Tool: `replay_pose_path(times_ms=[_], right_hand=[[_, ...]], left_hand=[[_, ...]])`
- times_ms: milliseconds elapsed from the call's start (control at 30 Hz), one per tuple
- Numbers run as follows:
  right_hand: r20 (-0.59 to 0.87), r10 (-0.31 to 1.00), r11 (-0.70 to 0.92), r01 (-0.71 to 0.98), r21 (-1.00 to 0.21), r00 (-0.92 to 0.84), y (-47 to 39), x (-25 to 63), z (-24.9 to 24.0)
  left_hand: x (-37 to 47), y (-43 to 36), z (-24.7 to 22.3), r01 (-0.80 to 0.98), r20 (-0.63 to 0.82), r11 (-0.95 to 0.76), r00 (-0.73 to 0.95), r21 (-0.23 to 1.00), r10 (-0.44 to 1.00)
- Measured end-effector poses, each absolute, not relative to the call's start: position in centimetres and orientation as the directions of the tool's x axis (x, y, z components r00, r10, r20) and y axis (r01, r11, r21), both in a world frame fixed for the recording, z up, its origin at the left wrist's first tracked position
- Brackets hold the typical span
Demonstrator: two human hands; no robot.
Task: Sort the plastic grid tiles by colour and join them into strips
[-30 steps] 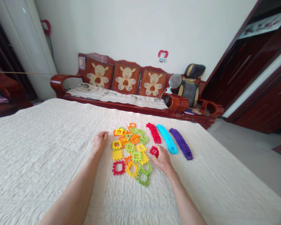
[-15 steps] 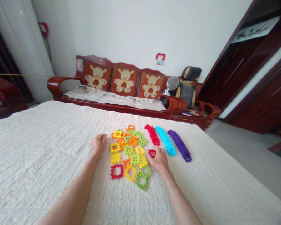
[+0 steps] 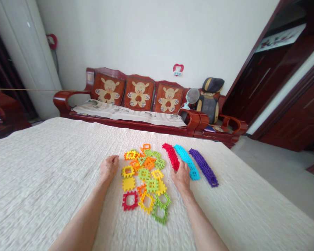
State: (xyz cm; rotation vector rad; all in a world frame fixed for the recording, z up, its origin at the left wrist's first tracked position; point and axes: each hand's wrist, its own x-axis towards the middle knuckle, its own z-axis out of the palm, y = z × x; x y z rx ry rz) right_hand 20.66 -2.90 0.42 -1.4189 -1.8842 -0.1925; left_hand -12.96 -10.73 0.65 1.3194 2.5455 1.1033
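Note:
My right hand [image 3: 181, 176] is at the near end of a curved red row [image 3: 170, 155] of overlapping toothed plastic building pieces. Its fingers are closed on a red piece there, mostly hidden by the hand. To the right lie a light blue row [image 3: 186, 161] and a purple row [image 3: 203, 167]. My left hand [image 3: 109, 167] rests as a loose fist on the cover, left of a mixed pile of yellow, orange and green pieces [image 3: 144, 174]; nothing shows in it. A red frame piece [image 3: 130, 200] lies at the pile's near left.
A white quilted cover [image 3: 54, 167] spreads under everything, its edge running along the right. Beyond it stands a wooden sofa [image 3: 120, 120] with bear cushions [image 3: 139, 92]. A small fan [image 3: 192, 96] and a wooden armchair [image 3: 231, 127] are at the back right.
My right hand has carried the red piece from beside the pile up to the red row's near end. My left hand stays in its place. The view has tilted slightly upward.

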Motion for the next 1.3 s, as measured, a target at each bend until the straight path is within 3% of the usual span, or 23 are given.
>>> replay_pose_path(times_ms=[367, 733, 867, 1033, 1167, 1300], right_hand=[[0.624, 0.780, 0.325, 0.882, -0.342, -0.046, -3.3, 20.4, 0.5], [0.650, 0.753, 0.449, 0.802, -0.394, -0.102, -4.7, 20.5, 1.1], [0.661, 0.710, 0.605, 0.689, -0.398, -0.242, -7.6, 18.7, 2.5], [0.586, 0.587, 0.803, 0.494, -0.333, -0.559, -13.6, 14.6, 4.9], [0.457, 0.494, 0.869, 0.423, -0.255, -0.739, -17.2, 12.1, 6.1], [0.370, 0.487, 0.874, 0.437, -0.215, -0.791, -18.1, 11.2, 5.9]], left_hand=[[-12.7, -10.9, 1.0, 0.689, 0.246, 0.385, -0.630, 0.615, 0.736], [-12.7, -11.4, 1.3, 0.676, 0.261, 0.312, -0.606, 0.668, 0.751], [-12.8, -13.4, 1.4, 0.773, 0.307, 0.287, -0.520, 0.566, 0.797], [-12.7, -16.1, 0.9, 0.867, 0.364, 0.240, -0.414, 0.437, 0.834], [-12.9, -16.6, 0.5, 0.883, 0.382, 0.223, -0.390, 0.414, 0.838], [-13.2, -16.4, 0.1, 0.879, 0.390, 0.220, -0.395, 0.423, 0.832]])
